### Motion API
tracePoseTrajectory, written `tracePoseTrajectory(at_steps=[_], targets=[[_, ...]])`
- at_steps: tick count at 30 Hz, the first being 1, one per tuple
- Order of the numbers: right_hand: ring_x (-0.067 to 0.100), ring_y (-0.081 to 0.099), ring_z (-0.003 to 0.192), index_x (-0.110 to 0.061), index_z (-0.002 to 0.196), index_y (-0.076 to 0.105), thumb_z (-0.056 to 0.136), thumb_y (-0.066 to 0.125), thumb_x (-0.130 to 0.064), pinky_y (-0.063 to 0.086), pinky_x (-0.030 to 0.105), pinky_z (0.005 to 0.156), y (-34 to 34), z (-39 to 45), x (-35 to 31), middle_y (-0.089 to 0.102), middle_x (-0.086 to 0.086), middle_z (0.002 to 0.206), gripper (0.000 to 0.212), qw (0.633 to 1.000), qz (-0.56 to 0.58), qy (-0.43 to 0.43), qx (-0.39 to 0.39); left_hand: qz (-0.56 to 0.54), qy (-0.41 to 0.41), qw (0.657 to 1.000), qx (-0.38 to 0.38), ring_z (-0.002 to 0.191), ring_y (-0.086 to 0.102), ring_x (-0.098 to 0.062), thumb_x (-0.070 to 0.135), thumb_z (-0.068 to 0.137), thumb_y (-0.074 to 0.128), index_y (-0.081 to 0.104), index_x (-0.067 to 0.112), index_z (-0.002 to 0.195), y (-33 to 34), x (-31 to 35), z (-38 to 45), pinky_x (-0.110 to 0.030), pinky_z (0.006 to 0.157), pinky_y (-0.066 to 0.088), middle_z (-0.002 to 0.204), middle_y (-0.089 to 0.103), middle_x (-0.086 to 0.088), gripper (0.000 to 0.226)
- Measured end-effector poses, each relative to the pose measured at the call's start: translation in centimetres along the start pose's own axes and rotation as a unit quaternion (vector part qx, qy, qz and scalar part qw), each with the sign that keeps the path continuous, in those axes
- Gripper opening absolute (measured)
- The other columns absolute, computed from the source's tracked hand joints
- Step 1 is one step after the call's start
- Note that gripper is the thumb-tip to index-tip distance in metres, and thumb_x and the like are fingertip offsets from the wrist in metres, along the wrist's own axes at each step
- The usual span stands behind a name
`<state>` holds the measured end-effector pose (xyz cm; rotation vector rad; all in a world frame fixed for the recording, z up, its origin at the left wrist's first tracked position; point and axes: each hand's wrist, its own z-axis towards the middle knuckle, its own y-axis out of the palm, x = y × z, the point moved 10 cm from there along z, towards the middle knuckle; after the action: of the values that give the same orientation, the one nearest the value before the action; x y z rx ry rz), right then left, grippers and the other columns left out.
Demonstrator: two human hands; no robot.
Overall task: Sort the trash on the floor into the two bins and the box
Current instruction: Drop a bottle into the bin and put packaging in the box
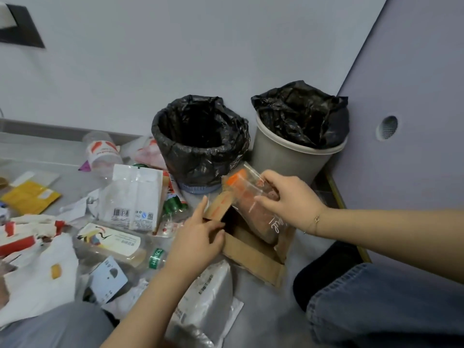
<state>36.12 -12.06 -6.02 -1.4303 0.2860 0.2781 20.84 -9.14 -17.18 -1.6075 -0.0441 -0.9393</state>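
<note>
1. Two hands worked at our cardboard box (253,252): our left hand (198,237) pinched a flap (219,209) aside, and our right hand (291,202) clamped on a clear plastic packet (253,209), half inside the box.
2. Most trash (100,222) lay unsorted on the floor (271,310).
3. Beyond, the two bins (200,141) looked nearly empty.

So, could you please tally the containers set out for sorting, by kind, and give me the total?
Bins lined with black bags: 2, one dark and one grey.
Cardboard boxes: 1, on the floor in front of the bins, with the hands at it.
Total: 3
</note>
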Motion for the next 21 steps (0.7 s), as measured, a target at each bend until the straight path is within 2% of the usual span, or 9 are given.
tracePoseTrajectory(at_steps=[3,6,9,12,14,16,17,19,21], targets=[[0.019,0.059,0.071,-0.026,0.094,0.044,0.090,0.056,-0.036,0.049,0.036,0.064,1.9,-1.1,-0.8,0.059,-0.007,0.074,0.017,0.997,-0.059,-0.021,-0.034,-0.025,0.002,0.999,0.021,0.129,0.041,-0.015,0.040,0.092,0.054,0.041,0.027,0.143,-0.3,-0.2,-0.9,-0.027,0.105,0.036,0.152,0.029,0.002,0.055],[0.021,0.063,0.084,-0.026,0.103,0.048,0.091,0.054,-0.038,0.048,0.033,0.066,3.6,-2.2,-0.9,0.066,-0.003,0.089,0.018,0.987,-0.127,-0.037,-0.089,-0.091,-0.022,0.995,0.037,0.130,0.040,-0.013,0.042,0.084,0.065,0.019,0.031,0.150,-0.8,-1.2,-1.3,-0.028,0.106,0.036,0.148,0.033,0.004,0.081],[0.021,0.062,0.091,-0.025,0.104,0.051,0.092,0.052,-0.037,0.049,0.032,0.070,5.6,-2.6,-0.8,0.066,-0.001,0.099,0.018,0.971,-0.180,-0.033,-0.156,-0.132,-0.039,0.990,0.033,0.136,0.033,-0.012,0.045,0.080,0.070,0.016,0.031,0.151,-0.5,-1.6,-1.7,-0.027,0.110,0.030,0.152,0.029,0.004,0.090],[0.022,0.061,0.094,-0.021,0.104,0.054,0.091,0.055,-0.034,0.045,0.030,0.066,7.7,-2.2,-1.0,0.064,0.001,0.100,0.018,0.958,-0.205,-0.029,-0.196,-0.153,-0.039,0.987,0.029,0.137,0.030,-0.010,0.045,0.080,0.071,0.016,0.030,0.151,-0.1,-1.3,-2.1,-0.026,0.112,0.029,0.152,0.028,0.004,0.092],[0.024,0.061,0.095,-0.019,0.100,0.055,0.089,0.057,-0.037,0.045,0.032,0.067,9.9,-1.7,-0.2,0.064,0.002,0.099,0.022,0.950,-0.210,-0.003,-0.231,-0.169,-0.036,0.985,0.026,0.136,0.028,-0.005,0.043,0.081,0.071,0.016,0.029,0.151,0.1,-1.1,-2.5,-0.020,0.109,0.026,0.152,0.027,0.007,0.091],[0.025,0.061,0.100,-0.016,0.108,0.059,0.089,0.053,-0.048,0.047,0.032,0.075,12.6,-1.5,1.6,0.064,0.004,0.104,0.038,0.942,-0.132,0.088,-0.297,-0.193,-0.044,0.980,0.029,0.129,0.026,0.003,0.040,0.081,0.073,0.017,0.029,0.151,0.3,-1.4,-2.7,-0.014,0.105,0.024,0.149,0.026,0.012,0.090],[0.026,0.059,0.107,-0.014,0.118,0.058,0.090,0.048,-0.056,0.047,0.033,0.084,14.0,-1.9,2.4,0.063,0.006,0.112,0.052,0.927,-0.058,0.147,-0.341,-0.208,-0.050,0.976,0.030,0.127,0.026,0.005,0.038,0.081,0.073,0.018,0.030,0.150,0.4,-1.7,-2.7,-0.014,0.105,0.024,0.146,0.027,0.015,0.089],[0.028,0.049,0.124,-0.013,0.138,0.046,0.089,0.032,-0.069,0.037,0.040,0.106,16.0,-3.1,2.9,0.052,0.010,0.135,0.075,0.880,0.043,0.234,-0.412,-0.245,-0.060,0.967,0.022,0.128,0.030,0.003,0.037,0.080,0.074,0.020,0.034,0.149,0.7,-2.4,-2.8,-0.021,0.108,0.031,0.141,0.027,0.019,0.088],[0.029,0.043,0.129,-0.013,0.142,0.042,0.095,0.024,-0.062,0.031,0.043,0.111,16.5,-3.8,3.3,0.046,0.011,0.141,0.070,0.859,0.042,0.251,-0.444,-0.287,-0.067,0.956,0.011,0.129,0.036,-0.003,0.034,0.080,0.076,0.024,0.037,0.147,1.1,-3.1,-2.6,-0.029,0.109,0.036,0.141,0.029,0.020,0.085]])
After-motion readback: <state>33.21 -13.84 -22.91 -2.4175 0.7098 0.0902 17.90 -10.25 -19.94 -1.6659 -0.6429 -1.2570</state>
